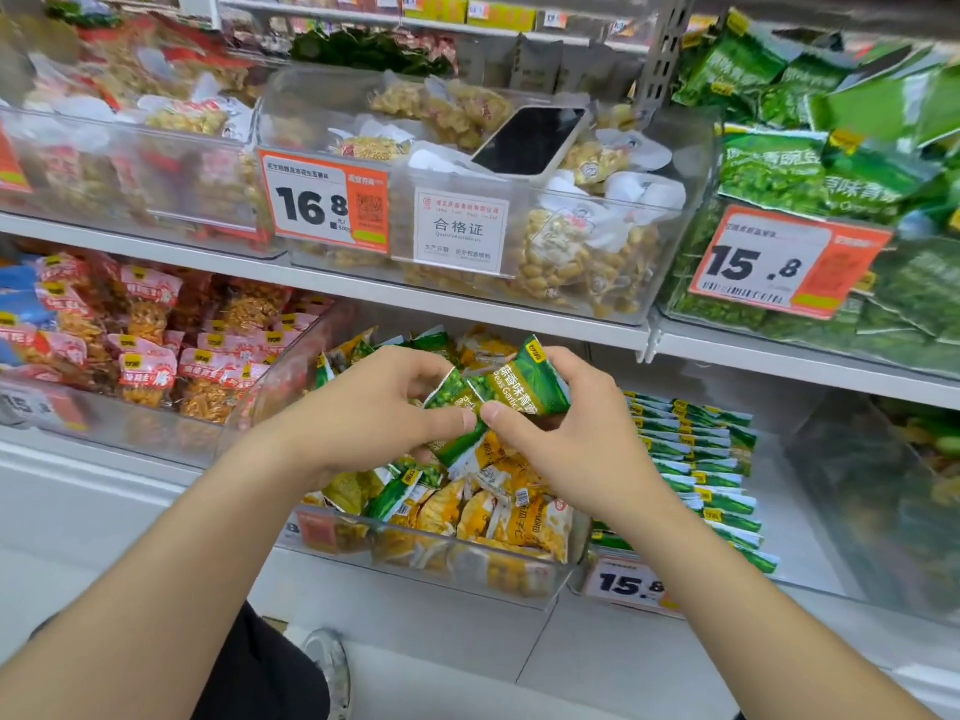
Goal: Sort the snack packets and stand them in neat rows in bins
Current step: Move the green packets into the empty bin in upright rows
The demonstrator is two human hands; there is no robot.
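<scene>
Green pea packets (511,389) were held in a small bunch between both hands, above a clear bin (457,569) on the lower shelf. The left hand (363,413) pinched the bunch's left edge with thumb and curled fingers. The right hand (566,433) gripped the right side, fingers wrapped over the top and thumb pressed on the front. The two thumb tips sat just beside each other.

Directly under the hands, the bin held a loose jumble of yellow packets (498,511) with a few green ones mixed in. Just right of the right hand, a neighbouring bin (800,511) held a row of green packets (701,459) standing on edge, one behind another. A 15.8 price tag (628,584) hung on its front, below the right wrist.

Left of the left hand lay red packets (150,356) in another bin. Above the hands, on the upper shelf, a phone (530,140) rested screen up on bagged nuts.
</scene>
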